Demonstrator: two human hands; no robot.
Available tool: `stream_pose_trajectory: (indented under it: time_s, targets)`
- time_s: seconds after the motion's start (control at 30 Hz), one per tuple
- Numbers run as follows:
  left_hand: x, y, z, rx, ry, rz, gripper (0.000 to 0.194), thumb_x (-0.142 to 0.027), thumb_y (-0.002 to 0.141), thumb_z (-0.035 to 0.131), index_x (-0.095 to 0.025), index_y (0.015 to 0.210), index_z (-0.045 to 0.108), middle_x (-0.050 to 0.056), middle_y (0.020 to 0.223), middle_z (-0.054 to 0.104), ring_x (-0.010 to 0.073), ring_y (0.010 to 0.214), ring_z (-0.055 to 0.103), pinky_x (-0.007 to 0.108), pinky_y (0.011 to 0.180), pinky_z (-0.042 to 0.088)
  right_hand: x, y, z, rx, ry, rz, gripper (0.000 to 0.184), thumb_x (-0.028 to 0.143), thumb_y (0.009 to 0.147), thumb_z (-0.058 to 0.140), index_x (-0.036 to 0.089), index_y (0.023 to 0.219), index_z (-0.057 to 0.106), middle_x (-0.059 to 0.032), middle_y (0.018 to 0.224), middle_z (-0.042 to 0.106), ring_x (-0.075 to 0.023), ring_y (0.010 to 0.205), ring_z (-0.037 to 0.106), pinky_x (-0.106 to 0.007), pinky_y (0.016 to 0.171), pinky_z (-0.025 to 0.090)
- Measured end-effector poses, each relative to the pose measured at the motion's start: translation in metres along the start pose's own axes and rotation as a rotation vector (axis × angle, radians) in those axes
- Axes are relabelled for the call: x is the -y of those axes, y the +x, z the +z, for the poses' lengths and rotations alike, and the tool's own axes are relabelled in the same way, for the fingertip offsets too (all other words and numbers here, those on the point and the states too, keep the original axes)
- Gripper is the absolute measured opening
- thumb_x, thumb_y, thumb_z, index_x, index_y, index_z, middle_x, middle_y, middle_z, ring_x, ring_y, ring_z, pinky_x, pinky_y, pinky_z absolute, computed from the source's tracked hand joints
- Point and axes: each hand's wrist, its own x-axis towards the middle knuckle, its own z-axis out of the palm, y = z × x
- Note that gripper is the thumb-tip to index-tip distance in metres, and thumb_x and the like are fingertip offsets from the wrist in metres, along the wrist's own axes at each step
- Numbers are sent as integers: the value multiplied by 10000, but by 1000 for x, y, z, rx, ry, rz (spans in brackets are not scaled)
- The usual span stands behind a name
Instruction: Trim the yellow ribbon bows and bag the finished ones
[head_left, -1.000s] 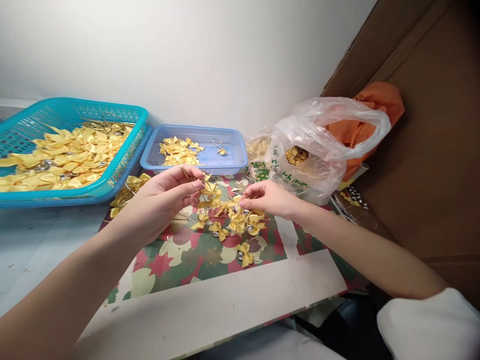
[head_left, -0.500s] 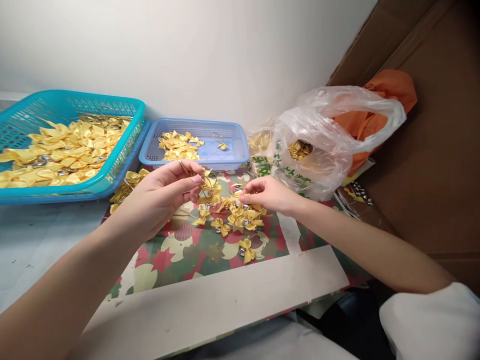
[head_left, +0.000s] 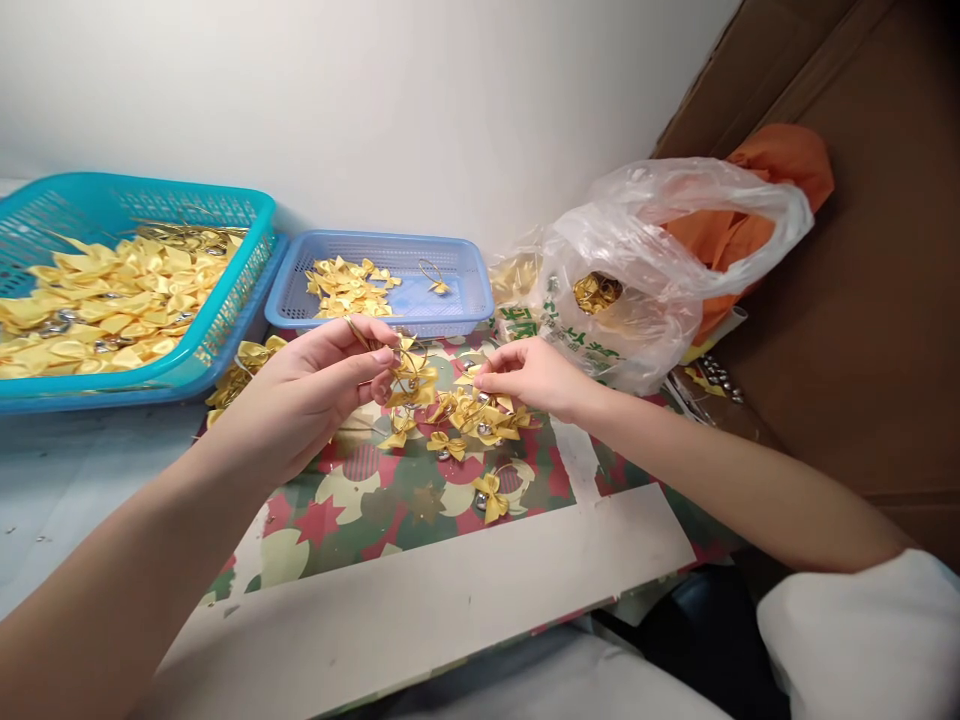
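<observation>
Several yellow ribbon bows with gold loops (head_left: 414,383) hang from my left hand (head_left: 330,380), whose thumb and fingers are closed on the loops. My right hand (head_left: 532,378) pinches at the far side of a loose pile of bows (head_left: 480,412); its fingertips cover whatever lies between them, perhaps a thin loop. Small silver bells show among the bows in the pile. Apart from it, nearer to me, lies a single yellow bow with a bell (head_left: 491,497) on the patterned sheet (head_left: 420,505).
A turquoise basket (head_left: 262,215) full of bows stands at the left. Beside it, a blue basket (head_left: 480,270) holds more bows. A clear plastic bag (head_left: 637,260) with gold pieces sits at the right, before a cardboard wall (head_left: 870,300). Silver bells (head_left: 724,378) lie near it.
The view has shifted slightly, so the baskets appear a little further left. My left hand still holds its bows, and my right hand stays at the pile with fingers pinched.
</observation>
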Motion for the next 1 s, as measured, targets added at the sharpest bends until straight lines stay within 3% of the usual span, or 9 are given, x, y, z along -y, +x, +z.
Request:
stream_pose_trajectory:
  time_s: [0.4,0.77,1.0]
  targets:
    - [0,0,-2,13,-4,1,154,-255,733,760,-213,837,654,-11,803,544,81,646,488,190,552,440,-3,-1,-9,-16,-13,25,97,213,715,752,150,677,688,-2,668,651,-74,581,520,-193,496,380]
    - [1,1,-2,22,1,5,159,-266,736,764,-213,840,655,-14,801,537,78,646,489,182,552,446,-5,-3,-14,23,24,-1,139,258,684,779,153,713,692,-13,731,669,-77,608,546,-205,539,447]
    - [1,2,-1,-3,2,24,218,-291,654,819,-214,800,678,1,813,548,79,626,500,163,516,466,-7,-1,-16,45,18,-32,148,260,666,785,150,704,694,-13,709,665,-88,612,543,-236,567,433]
